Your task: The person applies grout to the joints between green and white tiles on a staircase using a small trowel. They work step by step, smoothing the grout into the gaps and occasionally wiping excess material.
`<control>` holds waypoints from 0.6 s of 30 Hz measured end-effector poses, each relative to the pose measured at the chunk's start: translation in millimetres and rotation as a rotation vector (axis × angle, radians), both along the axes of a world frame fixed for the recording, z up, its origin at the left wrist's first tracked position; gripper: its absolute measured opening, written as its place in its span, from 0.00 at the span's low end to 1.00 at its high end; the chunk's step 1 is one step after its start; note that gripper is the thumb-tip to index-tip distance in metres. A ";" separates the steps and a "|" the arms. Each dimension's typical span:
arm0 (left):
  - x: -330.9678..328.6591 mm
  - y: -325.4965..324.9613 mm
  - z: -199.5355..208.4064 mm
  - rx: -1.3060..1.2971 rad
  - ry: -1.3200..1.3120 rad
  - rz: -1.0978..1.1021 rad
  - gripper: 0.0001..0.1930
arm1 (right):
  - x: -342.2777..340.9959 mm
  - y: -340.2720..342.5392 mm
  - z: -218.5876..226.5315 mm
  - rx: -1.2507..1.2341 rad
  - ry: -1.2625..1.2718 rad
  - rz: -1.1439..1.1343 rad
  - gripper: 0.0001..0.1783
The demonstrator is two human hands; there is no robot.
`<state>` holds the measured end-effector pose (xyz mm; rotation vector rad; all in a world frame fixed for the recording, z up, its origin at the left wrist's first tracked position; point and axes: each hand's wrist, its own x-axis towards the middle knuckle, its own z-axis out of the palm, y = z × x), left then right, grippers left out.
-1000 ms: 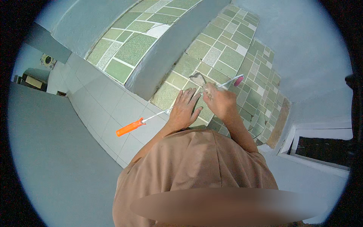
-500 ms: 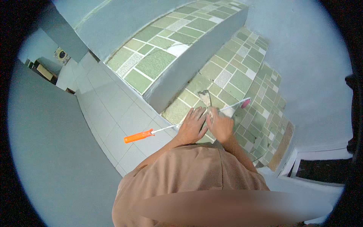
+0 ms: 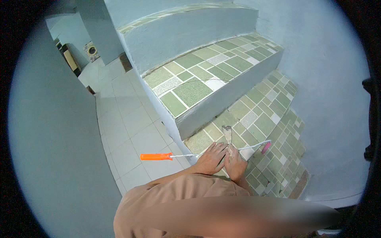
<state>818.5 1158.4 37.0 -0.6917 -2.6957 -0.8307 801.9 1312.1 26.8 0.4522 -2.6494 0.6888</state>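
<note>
My right hand [image 3: 235, 163] is closed around a putty knife [image 3: 227, 135] with a stained blade, which points away from me over the green tiles. Right beside it, my left hand [image 3: 211, 159] lies across a paint roller [image 3: 156, 157] and grips it, its fingers together and pointing toward the knife. The roller has an orange handle out to the left, a white rod [image 3: 254, 146] that comes out past my right hand, and a pink end piece [image 3: 266, 148]. The middle of the rod is hidden by my hands.
Tiled steps [image 3: 193, 92] with grey-blue risers climb ahead. A lower tiled tread [image 3: 254, 119] runs under my hands and to the right. Pale floor tiles [image 3: 133, 131] lie to the left, beside a blue-grey wall [image 3: 51, 150]. Another wall [image 3: 329, 99] stands at the right.
The view has tilted up, so more of the upper steps shows and my hands sit lower. The roller handle lies more level. Both hands keep their holds.
</note>
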 end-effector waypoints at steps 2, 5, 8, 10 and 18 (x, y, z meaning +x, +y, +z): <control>0.2 -0.1 -0.7 0.010 0.010 -0.004 0.24 | -0.3 0.1 -1.1 -0.001 -0.025 -0.004 0.20; 0.5 -0.3 -0.6 0.016 0.020 -0.007 0.24 | -1.1 0.6 -1.4 -0.087 0.000 0.036 0.20; 0.7 0.1 0.2 0.025 0.017 -0.006 0.23 | -2.3 0.6 -1.8 -0.121 0.018 0.050 0.19; 0.8 0.4 0.7 0.031 0.016 -0.004 0.23 | -2.9 0.7 -2.0 -0.125 0.033 0.054 0.19; 2.1 -0.2 3.0 0.049 0.008 -0.006 0.23 | -3.2 2.1 -4.5 -0.151 0.037 0.063 0.19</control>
